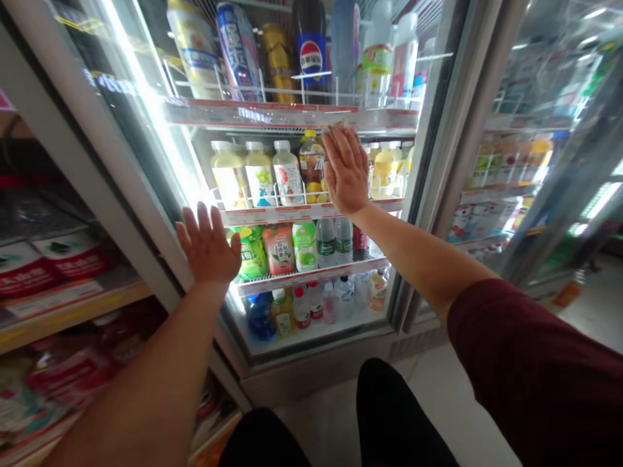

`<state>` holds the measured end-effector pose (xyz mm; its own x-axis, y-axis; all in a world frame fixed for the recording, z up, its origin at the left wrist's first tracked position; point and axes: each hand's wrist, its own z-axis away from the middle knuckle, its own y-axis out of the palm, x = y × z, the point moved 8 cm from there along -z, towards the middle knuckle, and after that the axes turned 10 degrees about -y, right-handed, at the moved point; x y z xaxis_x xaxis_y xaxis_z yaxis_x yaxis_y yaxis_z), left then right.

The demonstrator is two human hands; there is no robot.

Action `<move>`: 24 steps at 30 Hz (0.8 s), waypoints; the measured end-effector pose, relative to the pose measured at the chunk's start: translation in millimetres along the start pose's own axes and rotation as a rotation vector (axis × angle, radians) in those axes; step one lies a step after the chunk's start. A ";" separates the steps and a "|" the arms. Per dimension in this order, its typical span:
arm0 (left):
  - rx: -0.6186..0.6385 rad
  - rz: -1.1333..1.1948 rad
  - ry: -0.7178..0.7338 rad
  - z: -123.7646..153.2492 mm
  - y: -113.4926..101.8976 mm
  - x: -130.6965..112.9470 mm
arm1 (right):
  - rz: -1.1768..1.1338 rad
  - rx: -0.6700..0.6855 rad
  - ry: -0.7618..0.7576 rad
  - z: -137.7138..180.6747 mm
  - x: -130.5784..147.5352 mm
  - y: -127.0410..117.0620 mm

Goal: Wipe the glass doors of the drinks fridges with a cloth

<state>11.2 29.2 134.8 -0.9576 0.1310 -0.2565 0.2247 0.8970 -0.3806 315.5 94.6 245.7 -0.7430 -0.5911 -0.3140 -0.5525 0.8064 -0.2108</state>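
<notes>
My right hand (346, 172) lies flat on the glass door (311, 243) of a lit drinks fridge, fingers straight and pressed together. A crumpled pale cloth (339, 126) peeks out past its fingertips; most of it is hidden under the hand. Lower on the left, my left hand (208, 250) is raised with its fingers spread and holds nothing. It is near the door's left edge; whether the palm touches the glass I cannot tell. Behind the glass stand rows of bottles, among them a yellow-capped tea bottle (311, 159) beside my right hand.
The metal door frame (440, 155) runs along the right, with another glass-fronted fridge (506, 162) beyond it. Shelves with red-labelled packs (73, 250) stand close on the left. Below are my dark-clad knees (389, 408) and the pale floor (433, 395).
</notes>
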 end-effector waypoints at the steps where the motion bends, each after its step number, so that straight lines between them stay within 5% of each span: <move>1: -0.007 0.003 0.005 0.2 -0.7 -0.6 | -0.007 0.009 -0.017 1.3 9.1 3.8; 7: 0.002 0.018 -0.005 0.3 -0.8 1.3 | -0.091 0.250 -0.432 17.5 72.5 26.1; 13: 0.011 -0.004 -0.022 1.2 -2.3 0.0 | -0.045 0.173 -0.198 -37.1 65.8 23.3; 19: 0.019 -0.004 -0.036 1.6 -3.9 -0.4 | 0.034 0.458 -0.361 -9.6 132.9 40.6; 24: -0.081 0.071 -0.107 1.7 -12.1 -23.7 | -0.051 0.427 -0.223 -14.2 149.6 40.6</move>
<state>31.5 14.5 143.9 -0.9139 0.1537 -0.3757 0.2722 0.9186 -0.2865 176.5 38.7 203.3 -0.5939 -0.6496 -0.4747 -0.3465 0.7390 -0.5778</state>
